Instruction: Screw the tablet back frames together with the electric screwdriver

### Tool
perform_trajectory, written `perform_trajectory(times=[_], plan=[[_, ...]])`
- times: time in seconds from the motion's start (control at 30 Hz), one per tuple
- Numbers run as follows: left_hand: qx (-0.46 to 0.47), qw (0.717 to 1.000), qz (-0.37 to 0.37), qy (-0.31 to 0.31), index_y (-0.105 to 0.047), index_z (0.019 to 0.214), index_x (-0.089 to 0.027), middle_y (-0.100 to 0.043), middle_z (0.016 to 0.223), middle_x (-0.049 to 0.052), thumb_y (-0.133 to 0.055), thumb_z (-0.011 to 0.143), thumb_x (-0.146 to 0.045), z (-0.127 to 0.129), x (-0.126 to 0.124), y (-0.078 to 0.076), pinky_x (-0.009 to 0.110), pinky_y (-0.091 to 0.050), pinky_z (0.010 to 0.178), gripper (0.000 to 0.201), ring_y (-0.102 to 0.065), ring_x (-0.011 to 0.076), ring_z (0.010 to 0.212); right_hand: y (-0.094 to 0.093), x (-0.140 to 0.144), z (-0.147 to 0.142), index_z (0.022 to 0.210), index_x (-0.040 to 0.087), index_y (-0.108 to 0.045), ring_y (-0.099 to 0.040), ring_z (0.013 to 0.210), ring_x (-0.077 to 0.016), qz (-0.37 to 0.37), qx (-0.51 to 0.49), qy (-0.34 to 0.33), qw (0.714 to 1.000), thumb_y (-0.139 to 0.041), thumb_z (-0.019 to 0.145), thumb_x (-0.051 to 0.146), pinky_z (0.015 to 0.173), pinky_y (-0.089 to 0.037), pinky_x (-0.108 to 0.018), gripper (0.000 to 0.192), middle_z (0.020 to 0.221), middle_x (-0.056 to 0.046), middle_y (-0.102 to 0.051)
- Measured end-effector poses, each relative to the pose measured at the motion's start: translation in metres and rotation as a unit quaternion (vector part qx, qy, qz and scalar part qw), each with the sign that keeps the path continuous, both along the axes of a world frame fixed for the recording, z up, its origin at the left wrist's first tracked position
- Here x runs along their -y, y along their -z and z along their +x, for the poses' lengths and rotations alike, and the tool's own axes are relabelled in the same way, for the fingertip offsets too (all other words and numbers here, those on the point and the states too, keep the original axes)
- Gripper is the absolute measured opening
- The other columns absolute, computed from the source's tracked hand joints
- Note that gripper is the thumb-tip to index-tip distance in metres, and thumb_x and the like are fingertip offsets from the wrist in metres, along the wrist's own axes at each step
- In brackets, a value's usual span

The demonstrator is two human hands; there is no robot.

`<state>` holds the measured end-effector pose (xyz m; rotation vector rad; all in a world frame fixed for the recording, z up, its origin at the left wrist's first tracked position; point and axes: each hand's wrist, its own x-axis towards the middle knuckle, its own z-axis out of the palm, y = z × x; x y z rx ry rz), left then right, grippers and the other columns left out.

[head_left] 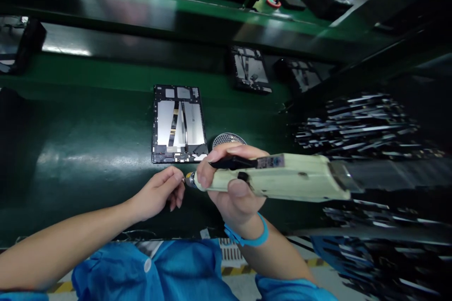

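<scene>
Head view: the right hand (233,183) is wrapped tight around a pale electric screwdriver (282,179), held level above the green surface (88,150); the left hand (160,193) pinches its fingertips at the driver's tip (187,180), on something too small to tell; an open tablet frame (178,123) lies just beyond; the small piece could slip and drop, or the bit could nick a fingertip if the trigger is pressed.

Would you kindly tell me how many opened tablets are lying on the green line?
3: one just beyond the hands, two farther right side by side. More may be hidden at the dark edges.
</scene>
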<state>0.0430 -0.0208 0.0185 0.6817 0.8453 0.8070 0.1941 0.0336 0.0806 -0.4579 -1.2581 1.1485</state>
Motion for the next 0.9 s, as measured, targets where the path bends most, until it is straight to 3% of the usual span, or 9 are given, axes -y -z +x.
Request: perform_trajectory(times=[0.17, 0.33, 0.57, 0.9], plan=[[0.026, 0.999, -0.017, -0.016, -0.052, 0.091, -0.019, -0.06, 0.069, -0.002, -0.055, 0.097, -0.066, 0.002, 0.0, 0.005, 0.021, -0.043, 0.047, 0.048, -0.058, 0.0113, 0.056, 0.0, -0.005, -0.003, 0.119, 0.03, -0.062, -0.061, 0.049, -0.0094, 0.002, 0.005, 0.04, 0.999, -0.068, 0.093, 0.04, 0.044, -0.052, -0.028, 0.029, 0.1, -0.001, -0.064], [-0.024, 0.999, 0.032, 0.032, -0.052, 0.08, -0.018, -0.057, 0.065, -0.002, -0.053, 0.097, -0.067, 0.001, 0.003, 0.002, 0.021, -0.042, 0.051, 0.052, -0.055, 0.0101, 0.055, 0.01, -0.016, -0.012, 0.118, 0.03, -0.057, -0.061, 0.05, -0.0094, 0.017, 0.051, 0.077, 0.996, -0.067, 0.093, 0.041, 0.045, -0.054, -0.027, 0.029, 0.098, 0.0, -0.066], [-0.091, 0.988, 0.088, 0.087, -0.052, 0.076, -0.018, -0.057, 0.067, -0.001, -0.049, 0.1, -0.061, -0.001, 0.004, -0.005, 0.023, -0.042, 0.056, 0.049, -0.051, 0.0095, 0.057, 0.024, -0.026, -0.021, 0.119, 0.032, -0.054, -0.062, 0.054, -0.0087, 0.005, 0.102, 0.069, 0.992, -0.065, 0.094, 0.046, 0.053, -0.056, -0.029, 0.031, 0.103, 0.0, -0.065], [-0.109, 0.984, 0.106, 0.09, -0.051, 0.076, -0.019, -0.058, 0.069, -0.002, -0.047, 0.103, -0.047, 0.0, 0.003, -0.006, 0.025, -0.044, 0.06, 0.039, -0.053, 0.0103, 0.06, 0.031, -0.03, -0.024, 0.12, 0.032, -0.054, -0.062, 0.056, -0.009, 0.009, 0.097, 0.062, 0.993, -0.067, 0.094, 0.038, 0.054, -0.056, -0.028, 0.03, 0.102, 0.0, -0.065]])
